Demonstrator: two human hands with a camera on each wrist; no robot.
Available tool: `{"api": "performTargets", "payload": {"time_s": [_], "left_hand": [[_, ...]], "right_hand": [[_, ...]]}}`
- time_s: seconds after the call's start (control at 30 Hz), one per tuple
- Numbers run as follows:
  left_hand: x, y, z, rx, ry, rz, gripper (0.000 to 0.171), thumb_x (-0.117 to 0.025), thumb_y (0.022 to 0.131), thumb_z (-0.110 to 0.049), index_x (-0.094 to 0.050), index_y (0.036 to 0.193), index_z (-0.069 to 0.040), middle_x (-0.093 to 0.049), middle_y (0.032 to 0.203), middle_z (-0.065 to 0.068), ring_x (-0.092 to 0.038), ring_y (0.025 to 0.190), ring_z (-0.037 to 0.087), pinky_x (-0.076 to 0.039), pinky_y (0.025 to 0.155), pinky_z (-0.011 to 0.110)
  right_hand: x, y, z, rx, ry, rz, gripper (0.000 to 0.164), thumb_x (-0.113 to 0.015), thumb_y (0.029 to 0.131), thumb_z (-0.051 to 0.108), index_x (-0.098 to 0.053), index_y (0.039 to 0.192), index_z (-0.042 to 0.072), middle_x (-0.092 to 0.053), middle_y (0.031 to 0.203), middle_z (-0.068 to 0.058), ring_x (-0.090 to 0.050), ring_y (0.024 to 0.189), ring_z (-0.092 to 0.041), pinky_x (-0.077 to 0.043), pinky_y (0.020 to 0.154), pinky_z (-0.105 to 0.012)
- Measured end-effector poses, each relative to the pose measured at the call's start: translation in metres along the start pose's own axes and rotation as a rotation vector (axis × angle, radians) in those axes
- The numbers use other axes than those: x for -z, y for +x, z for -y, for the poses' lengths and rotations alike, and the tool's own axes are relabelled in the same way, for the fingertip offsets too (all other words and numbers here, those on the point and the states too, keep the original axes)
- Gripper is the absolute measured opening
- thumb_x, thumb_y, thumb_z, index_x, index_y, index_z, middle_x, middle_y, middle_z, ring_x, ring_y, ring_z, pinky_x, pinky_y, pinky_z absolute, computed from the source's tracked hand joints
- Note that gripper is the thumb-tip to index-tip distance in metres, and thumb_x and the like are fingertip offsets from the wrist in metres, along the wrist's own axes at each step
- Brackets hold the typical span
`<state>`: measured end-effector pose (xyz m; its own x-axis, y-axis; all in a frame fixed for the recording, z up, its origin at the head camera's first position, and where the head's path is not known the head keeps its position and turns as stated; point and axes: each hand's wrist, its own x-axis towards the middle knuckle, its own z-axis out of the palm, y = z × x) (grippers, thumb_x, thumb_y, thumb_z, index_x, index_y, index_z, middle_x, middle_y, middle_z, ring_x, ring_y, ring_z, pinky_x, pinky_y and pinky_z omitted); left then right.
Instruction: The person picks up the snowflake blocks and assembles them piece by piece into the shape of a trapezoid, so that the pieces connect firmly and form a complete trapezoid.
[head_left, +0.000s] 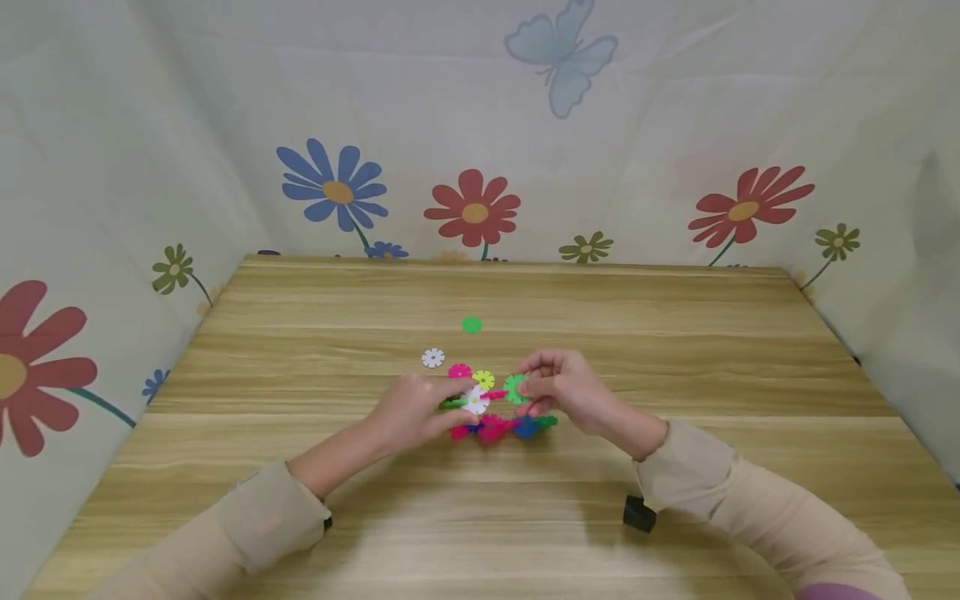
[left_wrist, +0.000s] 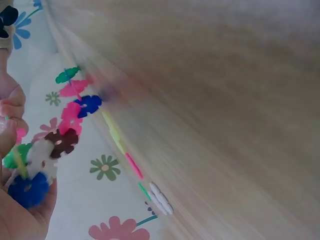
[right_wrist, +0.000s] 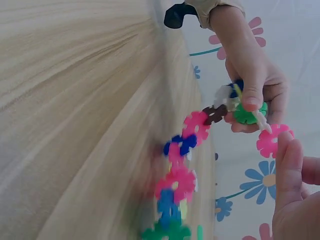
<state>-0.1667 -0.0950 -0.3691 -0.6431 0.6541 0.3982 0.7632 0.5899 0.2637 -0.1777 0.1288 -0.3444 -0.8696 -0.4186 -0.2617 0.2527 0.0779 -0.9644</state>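
Observation:
My left hand point(head_left: 416, 412) holds a chain of slotted plastic snowflake discs, with a white disc point(head_left: 476, 400) between thumb and fingers. A blue disc point(left_wrist: 28, 190) and a green disc point(right_wrist: 245, 114) also lie within its grasp. From there the chain hangs down through a brown disc point(right_wrist: 215, 114), pink and blue discs, to a dark green end disc point(right_wrist: 167, 231). My right hand point(head_left: 566, 387) pinches a bright green disc point(head_left: 514, 388) at a pink disc point(right_wrist: 268, 142) that juts from the white one. Whether the bright green and pink discs are joined cannot be seen.
Loose discs lie on the wooden table point(head_left: 480, 517) beyond the hands: a white one point(head_left: 432, 357), a pink one point(head_left: 460, 371), a yellow one point(head_left: 483, 379) and, farthest, a green one point(head_left: 472, 324). A flower-printed cloth point(head_left: 630, 200) rises behind the table's far edge.

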Motion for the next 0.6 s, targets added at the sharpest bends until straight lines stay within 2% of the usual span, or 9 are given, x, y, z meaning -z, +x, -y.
{"api": "performTargets", "payload": {"time_s": [0.07,0.2,0.27,0.43,0.5,0.6], "left_hand": [[0.000,0.003,-0.002,0.052,-0.009,0.042,0.041,-0.066,0.076,-0.036,-0.064,0.107,-0.009,-0.069,0.091,0.004,-0.056,0.060,0.005,-0.039,0.050,0.012],[-0.001,0.007,-0.005,0.140,-0.042,0.084,0.040,-0.065,0.078,-0.035,-0.061,0.110,-0.011,-0.067,0.095,0.002,-0.055,0.066,0.006,-0.042,0.053,0.015],[-0.002,0.008,-0.005,0.165,-0.062,0.095,0.040,-0.063,0.079,-0.034,-0.059,0.112,-0.012,-0.065,0.100,0.001,-0.057,0.075,0.007,-0.046,0.061,0.017],[-0.007,0.009,-0.005,0.139,-0.202,0.090,0.036,-0.058,0.084,-0.027,-0.056,0.116,-0.010,-0.062,0.106,0.002,-0.056,0.090,0.011,-0.048,0.075,0.025],[-0.009,0.010,-0.005,0.119,-0.250,0.070,0.031,-0.055,0.086,-0.026,-0.057,0.113,-0.010,-0.062,0.102,0.001,-0.056,0.086,0.010,-0.048,0.073,0.025],[-0.011,0.012,-0.006,0.107,-0.263,0.034,0.021,-0.053,0.089,-0.023,-0.060,0.104,-0.011,-0.063,0.094,-0.002,-0.056,0.078,0.007,-0.047,0.068,0.020]], "right_hand": [[0.001,0.000,0.002,0.010,0.002,-0.001,0.029,-0.051,0.082,-0.005,-0.045,0.108,-0.015,-0.060,0.066,-0.001,-0.063,0.055,-0.012,-0.049,0.050,-0.020],[0.002,0.002,0.005,0.017,-0.007,-0.007,0.029,-0.051,0.081,-0.003,-0.046,0.108,-0.014,-0.059,0.068,0.000,-0.061,0.054,-0.011,-0.049,0.050,-0.020],[0.002,0.002,0.006,0.013,-0.016,-0.016,0.029,-0.051,0.082,-0.002,-0.046,0.108,-0.014,-0.059,0.068,0.001,-0.061,0.054,-0.011,-0.049,0.050,-0.021],[0.002,0.002,0.006,0.010,-0.041,-0.018,0.030,-0.052,0.082,-0.001,-0.048,0.109,-0.013,-0.061,0.068,0.002,-0.062,0.057,-0.012,-0.050,0.051,-0.021],[0.001,0.002,0.006,0.015,-0.049,-0.016,0.029,-0.052,0.082,-0.001,-0.048,0.109,-0.013,-0.062,0.068,0.001,-0.063,0.057,-0.013,-0.050,0.052,-0.021],[0.000,0.002,0.005,0.027,-0.064,-0.011,0.029,-0.053,0.082,-0.002,-0.049,0.108,-0.013,-0.063,0.068,0.000,-0.064,0.057,-0.014,-0.050,0.053,-0.022]]}}
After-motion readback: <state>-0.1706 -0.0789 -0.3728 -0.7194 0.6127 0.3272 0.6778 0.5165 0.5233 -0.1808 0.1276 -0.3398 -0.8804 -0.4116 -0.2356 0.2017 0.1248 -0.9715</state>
